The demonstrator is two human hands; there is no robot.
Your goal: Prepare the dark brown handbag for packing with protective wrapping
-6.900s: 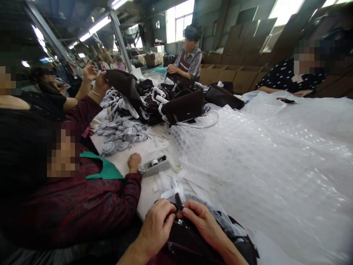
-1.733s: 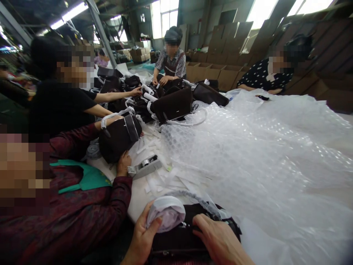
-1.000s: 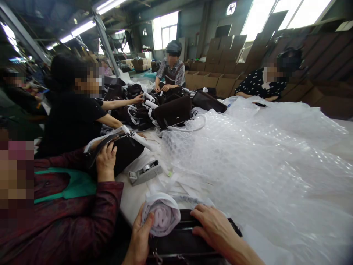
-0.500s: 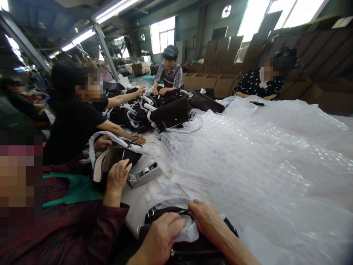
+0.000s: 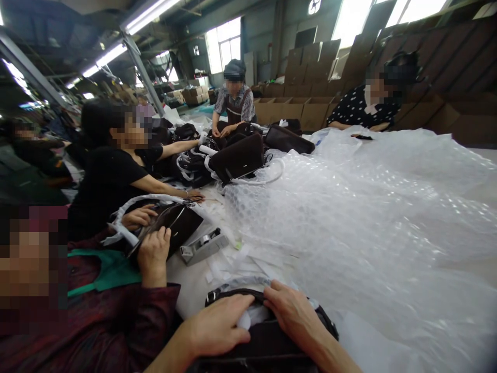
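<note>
A dark handbag (image 5: 267, 344) lies in front of me at the bottom of the view, its mouth parted. White stuffing (image 5: 254, 314) shows inside the opening. My left hand (image 5: 219, 321) has its fingers over the bag's far rim, with the thumb by the stuffing. Close to it, my right hand (image 5: 289, 308) grips the same rim at the zipper edge; some of its fingertips are hidden in the bag. A wrapped handle (image 5: 244, 282) arcs behind the rim.
A tape dispenser (image 5: 204, 246) stands beyond my bag, near white paper strips (image 5: 264, 264). Bubble wrap (image 5: 349, 223) spreads over the table to the right. At left, a co-worker's hand (image 5: 155, 254) works on another handbag (image 5: 180, 225). More dark bags (image 5: 238, 158) are piled farther back.
My left hand has moved from the stuffing up to the far rim, and the stuffing sits lower in the bag. The neighbouring co-worker's bag has tilted and its mouth looks narrower.
</note>
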